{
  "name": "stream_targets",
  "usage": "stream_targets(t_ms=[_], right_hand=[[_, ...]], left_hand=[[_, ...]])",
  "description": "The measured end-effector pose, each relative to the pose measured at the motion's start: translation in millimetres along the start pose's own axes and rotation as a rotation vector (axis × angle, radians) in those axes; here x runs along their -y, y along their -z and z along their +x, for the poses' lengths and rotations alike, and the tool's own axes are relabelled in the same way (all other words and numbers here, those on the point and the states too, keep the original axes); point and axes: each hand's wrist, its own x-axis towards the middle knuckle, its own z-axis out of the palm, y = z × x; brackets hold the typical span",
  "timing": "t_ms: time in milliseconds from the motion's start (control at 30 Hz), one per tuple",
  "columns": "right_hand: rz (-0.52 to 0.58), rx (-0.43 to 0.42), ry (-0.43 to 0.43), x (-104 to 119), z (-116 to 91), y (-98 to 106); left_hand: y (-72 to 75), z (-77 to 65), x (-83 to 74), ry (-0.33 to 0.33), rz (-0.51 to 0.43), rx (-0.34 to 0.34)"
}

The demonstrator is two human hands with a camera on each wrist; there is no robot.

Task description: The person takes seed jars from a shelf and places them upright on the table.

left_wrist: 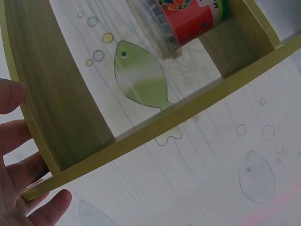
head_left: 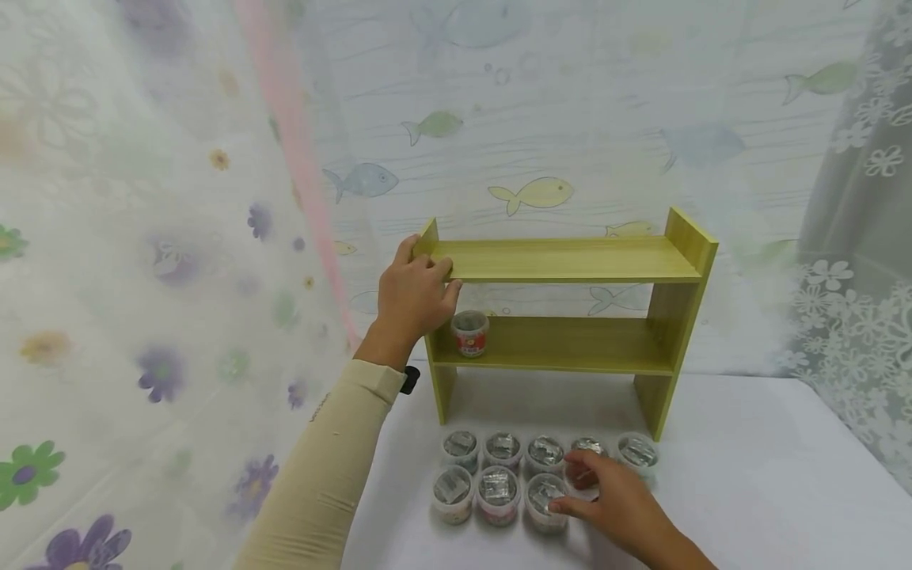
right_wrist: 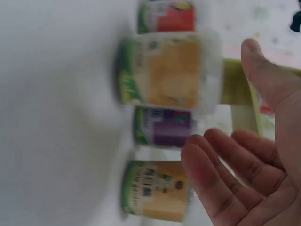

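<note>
My left hand (head_left: 413, 294) grips the upper left corner of a yellow-green wooden shelf rack (head_left: 570, 269). In the left wrist view its fingers (left_wrist: 21, 136) curl about the board's end. Below that hand, a small clear-lidded tub with a red label (head_left: 471, 340) stands on the lower board. My right hand (head_left: 623, 507) reaches over the tubs, thumb and fingers spread about the right-hand front tub (head_left: 547, 518). The right wrist view shows that orange-labelled tub (right_wrist: 174, 70) with a gap between it and the fingers (right_wrist: 200, 169).
Several more tubs, among them a front-row tub (head_left: 498, 499) and a far-right tub (head_left: 637, 455), stand in two rows on the white tablecloth (head_left: 755, 475) before the rack. A fish-patterned curtain (head_left: 570, 103) hangs behind, a flowered one (head_left: 142, 277) at left.
</note>
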Motion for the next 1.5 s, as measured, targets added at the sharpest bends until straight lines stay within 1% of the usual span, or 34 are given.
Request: stream_targets(t_ms=[100, 233, 433, 533, 667, 867, 933, 1133, 1333, 1500], right_hand=[[-0.055, -0.055, 0.043, 5, 6, 6], [-0.054, -0.081, 0.093, 11, 24, 11], [-0.005, -0.099, 0.216, 22, 62, 17], [0.043, -0.126, 0.247, 28, 80, 21], [0.135, -0.152, 0.222, 37, 103, 27], [0.339, -0.067, 0.131, 52, 137, 30], [0.377, -0.049, 0.115, 56, 147, 27], [0.442, -0.001, 0.071, 62, 170, 21], [0.445, 0.011, 0.031, 59, 187, 17], [0.449, 0.061, 0.012, 58, 198, 13]], left_hand=[[-1.6, -0.3, 0.0, -0.011, 0.004, -0.001], [-2.5, -1.1, 0.2, -0.019, 0.004, -0.012], [-0.4, -3.9, 1.2, -0.014, -0.003, -0.033], [0.5, -4.6, 1.3, -0.019, -0.002, -0.033], [0.4, -3.4, 1.4, -0.033, 0.007, -0.041], [1.1, -1.0, 2.5, -0.029, 0.019, -0.048], [1.6, -1.2, 2.4, -0.025, 0.019, -0.042], [1.1, -1.5, 1.5, -0.012, 0.018, -0.023], [2.0, -0.1, -1.4, -0.021, 0.007, -0.029], [2.0, -0.6, -3.1, -0.01, 0.013, -0.04]])
